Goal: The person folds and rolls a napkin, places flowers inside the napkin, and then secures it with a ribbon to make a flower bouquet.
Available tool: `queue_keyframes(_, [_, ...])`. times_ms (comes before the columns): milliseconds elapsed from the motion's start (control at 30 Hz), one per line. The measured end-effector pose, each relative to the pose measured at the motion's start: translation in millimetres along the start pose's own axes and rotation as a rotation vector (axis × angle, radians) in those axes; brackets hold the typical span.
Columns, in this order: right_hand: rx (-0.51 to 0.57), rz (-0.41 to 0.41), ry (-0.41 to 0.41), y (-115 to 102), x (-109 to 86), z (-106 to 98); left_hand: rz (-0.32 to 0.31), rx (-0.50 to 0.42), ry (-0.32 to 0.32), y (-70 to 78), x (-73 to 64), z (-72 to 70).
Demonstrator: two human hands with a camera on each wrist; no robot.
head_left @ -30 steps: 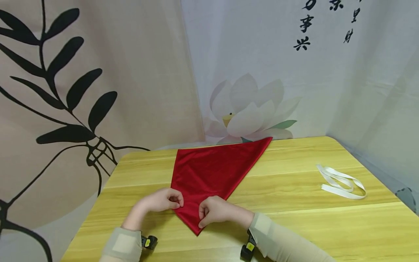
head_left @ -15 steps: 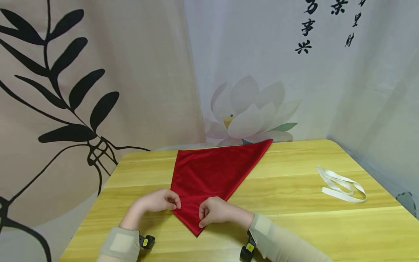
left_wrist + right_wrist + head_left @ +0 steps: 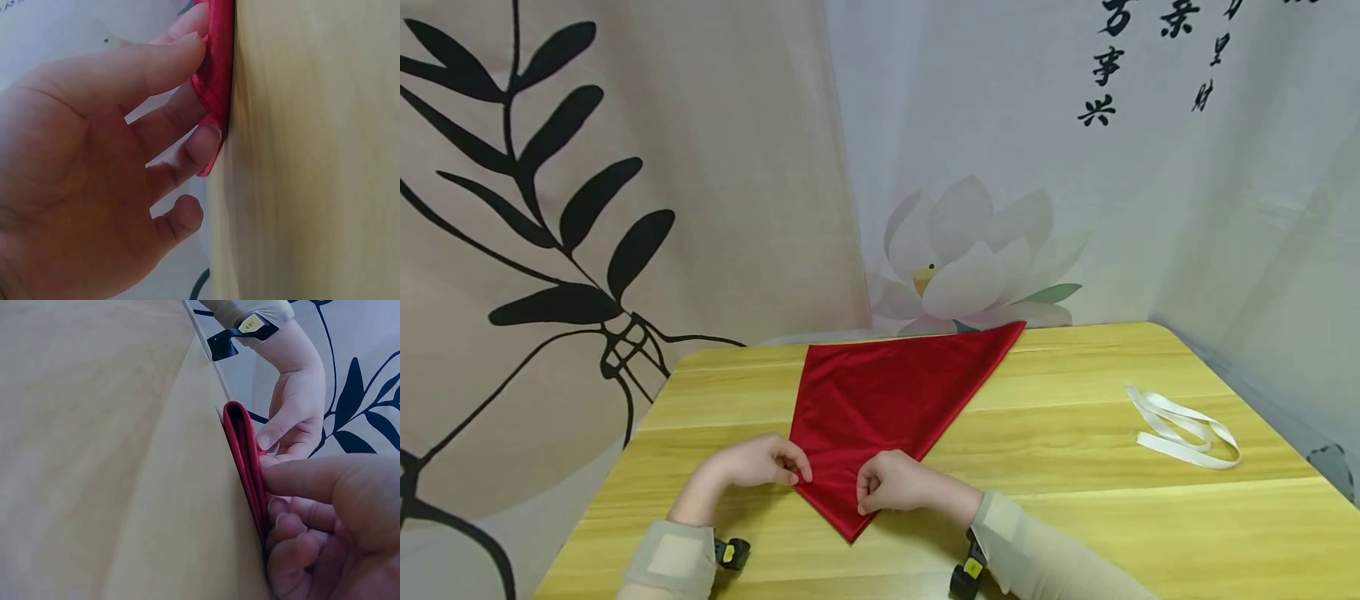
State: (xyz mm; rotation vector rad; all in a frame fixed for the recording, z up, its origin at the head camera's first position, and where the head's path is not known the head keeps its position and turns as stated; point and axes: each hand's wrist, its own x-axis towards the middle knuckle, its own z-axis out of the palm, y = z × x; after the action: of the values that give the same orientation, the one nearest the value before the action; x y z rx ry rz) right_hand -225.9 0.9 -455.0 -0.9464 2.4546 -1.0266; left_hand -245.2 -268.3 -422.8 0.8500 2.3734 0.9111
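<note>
A shiny red cloth (image 3: 887,392), folded in layers into a pointed shape, lies on the wooden table with one corner towards me. At its left edge, my left hand (image 3: 760,461) has curled fingers and thumb on the fabric; the left wrist view shows the thumb (image 3: 178,59) against the red edge (image 3: 215,75). My right hand (image 3: 895,482) pinches the right edge just above the near corner. From the right wrist, the rounded fold (image 3: 237,415) shows, with the right thumb (image 3: 294,478) on top and the other fingers curled beside it.
A loosely looped white ribbon (image 3: 1187,429) lies at the right of the wooden table (image 3: 1037,450). Behind the table hangs a pale curtain (image 3: 760,167) printed with dark leaves, a lotus and characters. Dark wrist cameras (image 3: 966,575) sit under both sleeves.
My left hand has slid slightly left along the cloth's edge. The right hand has shifted a little away from the near corner. The cloth stays almost as it was; the head view has tilted slightly.
</note>
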Motion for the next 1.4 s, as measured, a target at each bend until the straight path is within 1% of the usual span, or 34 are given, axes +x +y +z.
queue_keyframes(133, [0.0,0.001,-0.002,-0.5,-0.1,-0.4,0.002,-0.01,-0.008,-1.3,-0.9,0.1])
queue_keyframes(300, [0.008,0.008,-0.003,-0.7,-0.2,-0.5,-0.019,-0.015,-0.024,-2.7,-1.6,0.5])
queue_keyframes(400, [0.022,0.018,0.0,-0.8,-1.1,-0.6,-0.007,-0.019,-0.036,-3.0,-1.0,0.4])
queue_keyframes(500, [0.035,0.027,0.007,-0.2,-2.5,-1.6,0.003,-0.003,-0.032,-2.1,1.2,0.4])
queue_keyframes(733, [0.04,0.04,0.012,0.3,-3.6,-3.2,-0.098,0.04,0.025,0.1,2.3,4.2])
queue_keyframes(800, [0.041,0.035,0.008,-0.4,-3.7,-2.8,-0.104,0.042,0.03,0.1,1.5,5.5])
queue_keyframes(933, [0.063,0.027,0.002,-1.6,-3.4,-0.1,-0.101,0.045,0.034,-0.1,-0.3,6.3])
queue_keyframes(1067, [0.078,0.028,0.009,-0.9,-2.7,2.7,-0.094,0.028,0.032,-0.9,-1.1,7.1])
queue_keyframes(1267, [0.047,0.014,0.019,0.5,-2.1,2.4,-0.066,0.035,0.021,-4.5,-0.3,8.1])
queue_keyframes(1400, [0.051,0.012,0.021,-0.5,-3.0,-0.4,-0.049,0.037,0.021,-5.4,1.9,8.0])
